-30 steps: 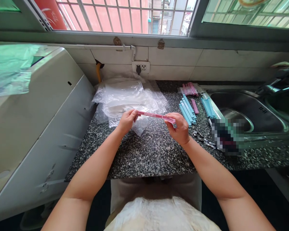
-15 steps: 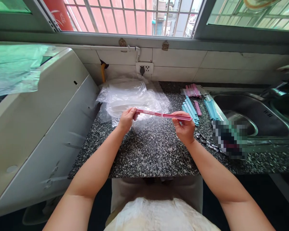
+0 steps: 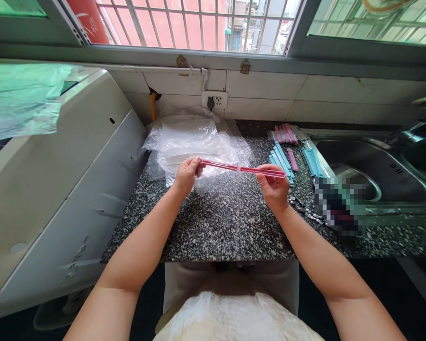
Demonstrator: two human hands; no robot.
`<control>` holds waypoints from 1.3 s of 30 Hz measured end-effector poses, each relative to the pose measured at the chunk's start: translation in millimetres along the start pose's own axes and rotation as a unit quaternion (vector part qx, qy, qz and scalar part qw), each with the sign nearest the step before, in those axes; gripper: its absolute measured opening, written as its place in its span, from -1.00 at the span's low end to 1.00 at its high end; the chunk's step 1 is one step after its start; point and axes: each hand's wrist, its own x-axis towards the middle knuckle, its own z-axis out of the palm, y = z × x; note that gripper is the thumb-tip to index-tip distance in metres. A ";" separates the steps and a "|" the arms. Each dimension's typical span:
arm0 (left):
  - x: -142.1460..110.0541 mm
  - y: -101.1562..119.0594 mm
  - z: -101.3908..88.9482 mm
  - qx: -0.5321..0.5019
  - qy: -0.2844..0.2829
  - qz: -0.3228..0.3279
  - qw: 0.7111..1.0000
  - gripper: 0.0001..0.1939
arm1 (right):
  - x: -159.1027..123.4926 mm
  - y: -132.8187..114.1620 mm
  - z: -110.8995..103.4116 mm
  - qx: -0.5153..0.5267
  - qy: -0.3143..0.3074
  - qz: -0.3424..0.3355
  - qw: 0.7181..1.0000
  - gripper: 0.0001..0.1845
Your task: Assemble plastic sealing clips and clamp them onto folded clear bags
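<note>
A long, thin pink bag clip (image 3: 246, 170), swung out nearly straight at its middle hinge, is stretched level between my two hands above the counter. My left hand (image 3: 187, 176) pinches its left end, closed, in front of the clear plastic bags. Closed round the wider right half is my right hand (image 3: 275, 189), with the tip sticking out past the fingers. Just behind the right hand lie blue bag clips (image 3: 280, 158), side by side. A single pink clip (image 3: 291, 159) rests beside them.
Clear plastic bags (image 3: 195, 135) are heaped at the counter's back left. More pink clips (image 3: 286, 133) and blue clips (image 3: 312, 161) lie near the sink (image 3: 372, 158). A blurred dark object (image 3: 339, 208) with a chain (image 3: 308, 212) sits at the sink's near edge. A wall socket (image 3: 215, 99) is behind.
My right hand has shifted very slightly to the right with its end of the bag clip. My left hand stays almost still, and both hands keep their hold.
</note>
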 end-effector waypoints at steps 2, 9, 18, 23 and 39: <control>-0.3 1.0 0.1 -0.005 0.000 -0.003 1.000 -0.69 | -0.3 -0.3 -0.4 0.004 -0.003 0.004 1.000 -0.88; -1.4 0.6 0.9 0.018 -0.011 0.000 1.000 -0.67 | -1.7 -1.5 -0.4 -0.005 -0.022 0.021 1.000 -0.87; -10.4 0.6 7.8 0.085 -0.052 0.009 0.995 -0.65 | -2.9 -0.1 5.2 -0.049 -0.094 -0.022 0.994 -0.88; -12.9 3.0 9.3 0.096 -0.061 0.010 0.993 -0.64 | -2.5 -0.9 5.7 -0.061 -0.107 -0.012 0.992 -0.83; -13.5 0.5 10.4 0.106 -0.065 0.005 0.992 -0.63 | -2.0 4.8 6.9 -0.126 -0.119 -0.059 0.983 -0.88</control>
